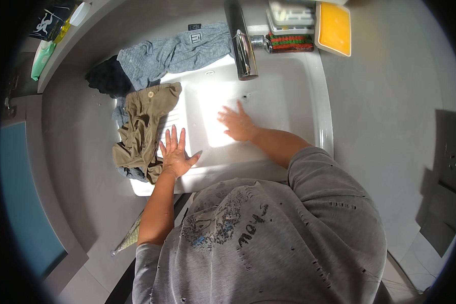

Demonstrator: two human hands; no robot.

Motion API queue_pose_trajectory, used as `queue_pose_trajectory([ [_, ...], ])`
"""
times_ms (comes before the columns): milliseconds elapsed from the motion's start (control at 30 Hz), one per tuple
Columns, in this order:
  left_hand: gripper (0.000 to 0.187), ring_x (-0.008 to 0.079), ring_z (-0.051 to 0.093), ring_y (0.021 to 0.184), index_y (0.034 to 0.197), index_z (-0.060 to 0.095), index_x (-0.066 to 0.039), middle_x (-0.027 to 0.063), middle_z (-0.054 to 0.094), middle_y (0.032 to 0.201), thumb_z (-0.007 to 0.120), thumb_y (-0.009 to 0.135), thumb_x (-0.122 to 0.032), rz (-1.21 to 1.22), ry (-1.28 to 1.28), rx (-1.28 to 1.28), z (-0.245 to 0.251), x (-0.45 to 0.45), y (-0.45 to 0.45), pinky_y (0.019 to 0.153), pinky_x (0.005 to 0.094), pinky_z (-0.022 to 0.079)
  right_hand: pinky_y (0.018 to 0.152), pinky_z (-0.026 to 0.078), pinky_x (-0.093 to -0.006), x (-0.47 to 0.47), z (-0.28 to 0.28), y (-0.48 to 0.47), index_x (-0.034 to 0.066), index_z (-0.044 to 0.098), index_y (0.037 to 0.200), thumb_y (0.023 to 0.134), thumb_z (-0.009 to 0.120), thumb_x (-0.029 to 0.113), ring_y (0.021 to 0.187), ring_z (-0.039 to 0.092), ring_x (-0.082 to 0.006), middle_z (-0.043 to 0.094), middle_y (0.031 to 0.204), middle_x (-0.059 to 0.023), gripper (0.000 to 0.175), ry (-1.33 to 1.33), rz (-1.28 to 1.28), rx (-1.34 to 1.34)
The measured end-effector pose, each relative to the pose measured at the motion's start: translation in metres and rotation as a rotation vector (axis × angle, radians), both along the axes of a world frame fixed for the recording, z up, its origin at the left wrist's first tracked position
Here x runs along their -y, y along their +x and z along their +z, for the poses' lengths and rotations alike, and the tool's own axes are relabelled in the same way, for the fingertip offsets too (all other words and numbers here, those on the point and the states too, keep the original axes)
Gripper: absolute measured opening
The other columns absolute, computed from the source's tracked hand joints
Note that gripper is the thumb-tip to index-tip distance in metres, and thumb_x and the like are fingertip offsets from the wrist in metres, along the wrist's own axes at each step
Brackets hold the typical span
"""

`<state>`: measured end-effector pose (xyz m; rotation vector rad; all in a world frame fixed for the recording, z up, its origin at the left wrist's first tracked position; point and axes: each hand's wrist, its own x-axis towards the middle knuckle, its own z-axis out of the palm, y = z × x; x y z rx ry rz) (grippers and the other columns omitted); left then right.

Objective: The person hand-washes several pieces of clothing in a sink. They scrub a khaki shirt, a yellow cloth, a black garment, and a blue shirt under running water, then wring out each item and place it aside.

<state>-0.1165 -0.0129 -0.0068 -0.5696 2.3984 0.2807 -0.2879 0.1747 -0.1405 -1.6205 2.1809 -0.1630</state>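
Observation:
In front of me is a white laundry sink with a ribbed washboard side. My left hand lies flat with spread fingers on that ribbed side, holding nothing. Right beside it, on the left, an olive-brown garment with a gathered waistband and a button is draped over the sink's left edge. My right hand, slightly blurred, is over the basin with its fingers apart and nothing in it. The drain hole shows just beyond it.
A grey garment and a black cloth lie along the back left rim. The metal faucet juts over the basin. Behind it are a red-green scrubber, stacked plastic soap dishes and a yellow-filled container.

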Motion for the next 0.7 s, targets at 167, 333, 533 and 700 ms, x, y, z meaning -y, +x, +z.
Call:
queue_pose_trajectory([
  [167, 0.106, 0.0295, -0.016, 0.147, 0.155, 0.000, -0.020, 0.0101, -0.015, 0.160, 0.063, 0.079, -0.055, 0.007, -0.009, -0.011, 0.000, -0.001, -0.001, 0.116, 0.0516, -0.006, 0.113, 0.007, -0.0653, -0.017, 0.014, -0.025, 0.0078, 0.039, 0.145, 0.094, 0.047, 0.043, 0.146, 0.013, -0.0301, 0.028, 0.155, -0.0051, 0.063, 0.365, -0.377, -0.351],
  [333, 0.105, 0.0294, -0.016, 0.147, 0.155, 0.000, -0.020, 0.0097, -0.015, 0.160, 0.064, 0.079, -0.054, 0.006, -0.013, -0.026, 0.000, -0.002, -0.002, 0.116, 0.0524, -0.006, 0.116, 0.012, -0.0535, -0.051, 0.044, -0.043, 0.0023, 0.014, 0.152, 0.092, 0.044, 0.054, 0.147, 0.005, -0.0369, 0.012, 0.160, -0.0120, 0.085, 0.588, -0.865, -0.010],
  [533, 0.106, 0.0289, -0.015, 0.147, 0.155, 0.000, -0.020, 0.0088, -0.014, 0.160, 0.064, 0.079, -0.054, -0.002, -0.025, -0.011, -0.002, -0.002, -0.005, 0.117, 0.0527, -0.005, 0.117, 0.018, -0.0470, -0.049, 0.052, -0.031, -0.0018, 0.023, 0.149, 0.094, 0.048, 0.043, 0.147, 0.013, -0.0334, 0.015, 0.158, -0.0182, 0.075, 0.440, -0.466, 0.372],
  [700, 0.106, 0.0287, -0.015, 0.147, 0.155, -0.001, -0.021, 0.0084, -0.015, 0.160, 0.064, 0.079, -0.054, -0.001, -0.020, -0.009, -0.003, -0.002, -0.005, 0.117, 0.0523, -0.005, 0.117, 0.013, -0.0529, -0.039, 0.054, -0.010, -0.0028, 0.027, 0.147, 0.096, 0.046, 0.038, 0.145, 0.019, -0.0299, 0.023, 0.156, -0.0164, 0.068, 0.320, -0.076, 0.267],
])
